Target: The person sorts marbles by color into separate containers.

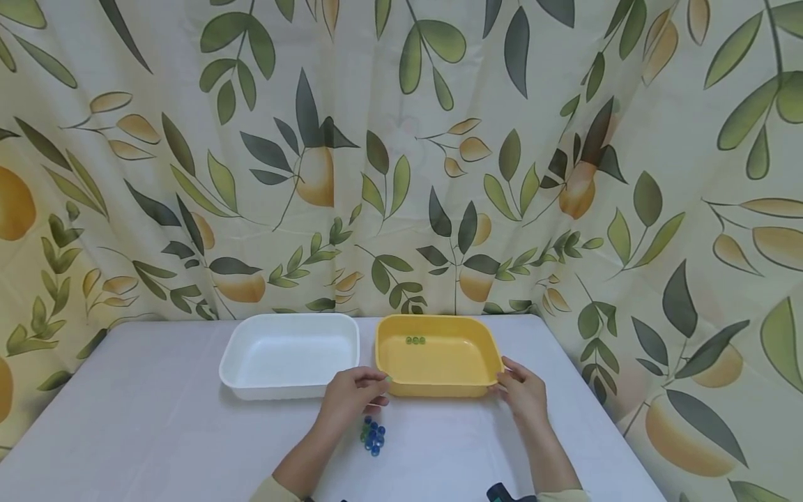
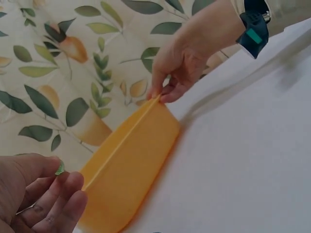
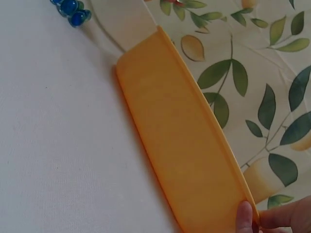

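Observation:
My left hand [image 1: 355,392] pinches a green glass marble [image 2: 60,168] between thumb and fingertips, by the front left corner of the yellow tray [image 1: 439,390]. Fingers partly cover that marble. At the tray's front right corner my right hand [image 1: 524,392] grips the rim, with the thumb [image 3: 244,216] on the outer wall. Three green marbles [image 1: 415,341] sit in a row inside the tray near its back wall. On the table below my left hand lies a small cluster of blue marbles [image 1: 374,438] with some green among them.
A white tray [image 1: 288,390] stands left of the yellow one, a narrow gap between them. Both are on a table with a white cloth [image 1: 157,418]. A leaf-patterned curtain [image 1: 401,209] hangs behind. A dark object [image 1: 502,492] shows near the right forearm at the bottom edge.

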Tool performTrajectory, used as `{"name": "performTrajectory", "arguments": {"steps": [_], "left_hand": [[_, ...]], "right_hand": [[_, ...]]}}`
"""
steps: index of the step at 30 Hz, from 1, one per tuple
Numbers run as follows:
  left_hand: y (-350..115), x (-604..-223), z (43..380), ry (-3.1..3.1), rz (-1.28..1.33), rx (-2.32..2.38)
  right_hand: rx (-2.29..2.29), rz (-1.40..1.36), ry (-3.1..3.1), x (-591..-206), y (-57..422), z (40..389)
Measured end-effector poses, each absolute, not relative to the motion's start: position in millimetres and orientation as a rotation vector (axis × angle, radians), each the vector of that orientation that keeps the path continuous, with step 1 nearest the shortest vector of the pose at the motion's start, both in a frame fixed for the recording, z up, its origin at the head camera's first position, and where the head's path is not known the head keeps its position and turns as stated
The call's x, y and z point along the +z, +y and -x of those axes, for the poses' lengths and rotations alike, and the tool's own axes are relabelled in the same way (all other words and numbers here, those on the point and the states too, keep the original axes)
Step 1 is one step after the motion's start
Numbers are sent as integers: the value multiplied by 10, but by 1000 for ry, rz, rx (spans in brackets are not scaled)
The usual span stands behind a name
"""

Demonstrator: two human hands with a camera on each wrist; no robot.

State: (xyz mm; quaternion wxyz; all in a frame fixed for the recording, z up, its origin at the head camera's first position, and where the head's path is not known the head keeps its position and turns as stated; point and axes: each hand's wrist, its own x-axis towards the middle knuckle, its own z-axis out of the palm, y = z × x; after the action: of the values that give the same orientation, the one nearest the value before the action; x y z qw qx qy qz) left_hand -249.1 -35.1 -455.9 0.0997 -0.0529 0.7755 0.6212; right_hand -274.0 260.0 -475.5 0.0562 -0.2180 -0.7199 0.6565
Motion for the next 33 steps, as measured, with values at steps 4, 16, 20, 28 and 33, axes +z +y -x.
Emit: {"name": "performTrajectory", "arguments": {"steps": [4, 16, 20, 28, 33], "left_hand": [[-304, -4508, 2554, 2308, 154, 1867], [-251, -4462, 2784, 2325, 133, 1908], [-217, -4428, 2834, 2339, 115, 1887], [-142, -4404, 2978, 2393, 103, 1821], [-102, -4444, 3078, 2385, 157, 1804]], "right_hand": [[1949, 664, -2185, -4754, 2579, 2744], [1940, 657, -2179, -4759, 2581, 2730], [1959, 661, -2164, -4758, 2582, 2729], [1964, 715, -2187, -4750, 2588, 2740], [1973, 716, -2190, -4754, 2601, 2745]]}}
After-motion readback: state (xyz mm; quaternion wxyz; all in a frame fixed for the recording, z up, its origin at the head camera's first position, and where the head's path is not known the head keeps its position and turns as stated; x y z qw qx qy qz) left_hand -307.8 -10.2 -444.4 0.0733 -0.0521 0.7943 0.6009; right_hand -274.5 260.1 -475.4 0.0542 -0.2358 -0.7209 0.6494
